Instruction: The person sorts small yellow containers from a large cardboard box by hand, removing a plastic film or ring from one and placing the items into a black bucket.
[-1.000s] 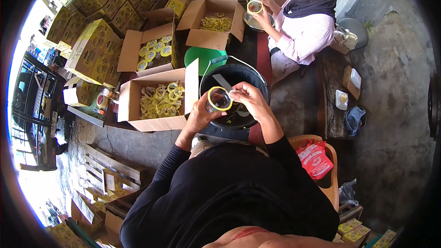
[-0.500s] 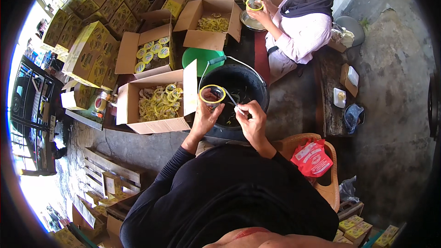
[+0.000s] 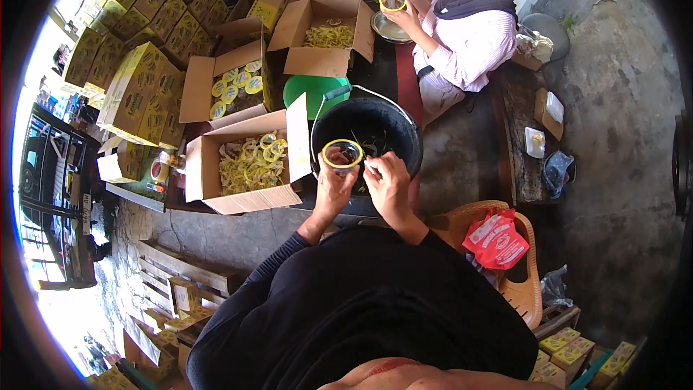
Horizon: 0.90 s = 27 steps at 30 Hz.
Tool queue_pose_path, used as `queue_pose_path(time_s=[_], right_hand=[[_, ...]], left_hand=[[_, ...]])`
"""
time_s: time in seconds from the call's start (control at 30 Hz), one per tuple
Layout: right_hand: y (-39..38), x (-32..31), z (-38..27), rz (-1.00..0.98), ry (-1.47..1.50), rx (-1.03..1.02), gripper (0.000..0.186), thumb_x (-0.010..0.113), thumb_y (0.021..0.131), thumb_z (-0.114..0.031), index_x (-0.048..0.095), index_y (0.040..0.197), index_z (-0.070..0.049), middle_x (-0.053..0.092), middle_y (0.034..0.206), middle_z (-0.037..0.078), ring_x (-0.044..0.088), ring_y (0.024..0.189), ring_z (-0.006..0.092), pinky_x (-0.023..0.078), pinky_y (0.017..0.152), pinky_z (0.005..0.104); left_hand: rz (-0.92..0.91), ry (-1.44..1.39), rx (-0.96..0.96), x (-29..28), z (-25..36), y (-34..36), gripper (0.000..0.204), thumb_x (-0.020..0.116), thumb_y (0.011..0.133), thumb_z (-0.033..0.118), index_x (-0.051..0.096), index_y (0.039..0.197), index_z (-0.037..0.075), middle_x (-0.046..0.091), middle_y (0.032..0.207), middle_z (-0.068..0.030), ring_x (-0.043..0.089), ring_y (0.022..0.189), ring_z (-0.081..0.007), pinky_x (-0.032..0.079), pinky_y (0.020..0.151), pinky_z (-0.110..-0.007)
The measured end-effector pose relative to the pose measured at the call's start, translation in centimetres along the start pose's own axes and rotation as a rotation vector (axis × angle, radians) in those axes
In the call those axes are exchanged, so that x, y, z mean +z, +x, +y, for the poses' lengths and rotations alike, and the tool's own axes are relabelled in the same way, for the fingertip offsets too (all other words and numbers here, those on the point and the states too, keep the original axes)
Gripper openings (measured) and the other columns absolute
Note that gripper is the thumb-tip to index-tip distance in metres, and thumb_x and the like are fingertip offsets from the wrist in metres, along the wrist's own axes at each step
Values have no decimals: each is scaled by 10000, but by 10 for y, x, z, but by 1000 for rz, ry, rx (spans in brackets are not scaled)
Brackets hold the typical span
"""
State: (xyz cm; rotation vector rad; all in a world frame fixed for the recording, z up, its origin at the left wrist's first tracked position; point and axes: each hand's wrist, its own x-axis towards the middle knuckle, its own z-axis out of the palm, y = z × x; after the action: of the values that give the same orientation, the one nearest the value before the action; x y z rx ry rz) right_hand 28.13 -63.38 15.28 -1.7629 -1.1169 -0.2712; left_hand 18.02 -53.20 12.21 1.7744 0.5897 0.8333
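My left hand [image 3: 333, 191] is wrapped round a clear plastic cup [image 3: 342, 156] with a yellow rim, holding it over the near left side of a black bucket [image 3: 406, 130]. Something dark reddish shows inside the cup. Close to the cup's right edge, my right hand [image 3: 388, 182] is closed in a pinch; what its fingertips hold is too small to make out. The bucket's wire handle, with a dark green grip [image 3: 337, 92], rests up along its far rim. Thin pale strips show inside the bucket, whose near part is hidden by my hands.
Left of the bucket stands a carton [image 3: 253, 201] of yellow rings and strips. Beyond are a green basin [image 3: 303, 87], a carton of lidded cups [image 3: 196, 90] and another carton of yellow strips [image 3: 291, 32]. A co-worker [image 3: 469, 50] holds a yellow-rimmed cup. A plastic chair [image 3: 533, 296] stands right.
My right hand has come closer to the cup, and the thin grey-white strip between them no longer shows clearly. The cup has shifted slightly right and down in view.
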Motion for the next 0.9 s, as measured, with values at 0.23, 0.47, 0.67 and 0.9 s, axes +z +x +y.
queue_pose_path(time_s=[0.23, 0.47, 0.67, 0.9], right_hand=[[-1, -9, -4, 8, 85, 55, 252, 760, 712, 35, 633, 904, -67, 560, 783, 76, 576, 716, 285, 448, 655, 404], [-3, -3, -1, -7, 70, 55, 239, 761, 721, 28, 638, 903, -66, 555, 792, 68, 570, 731, 283, 452, 667, 400], [0, 9, 19, 2, 181, 176, 224, 746, 734, 41, 628, 902, -49, 550, 763, 82, 581, 700, 275, 462, 646, 392], [0, -9, 0, -10, 123, 76, 229, 751, 736, 37, 642, 916, -52, 562, 768, 87, 577, 692, 275, 448, 639, 393]], left_hand=[[59, -25, 28, -10, -11, 13, 499, 705, 873, 87, 399, 1242, -48, 585, 1039, -176, 606, 931, -246, 503, 827, -342], [-9, -171, -38, -6, -14, 14, 483, 683, 902, 79, 388, 1270, -25, 585, 1039, -144, 589, 922, -179, 500, 803, -310], [-130, -172, -49, -1, -11, 11, 500, 690, 896, 86, 390, 1284, -7, 600, 1051, -132, 608, 943, -190, 507, 827, -314], [-99, -120, -62, -13, -5, 19, 483, 690, 901, 100, 405, 1276, -7, 581, 1098, -133, 587, 999, -186, 494, 860, -315]])
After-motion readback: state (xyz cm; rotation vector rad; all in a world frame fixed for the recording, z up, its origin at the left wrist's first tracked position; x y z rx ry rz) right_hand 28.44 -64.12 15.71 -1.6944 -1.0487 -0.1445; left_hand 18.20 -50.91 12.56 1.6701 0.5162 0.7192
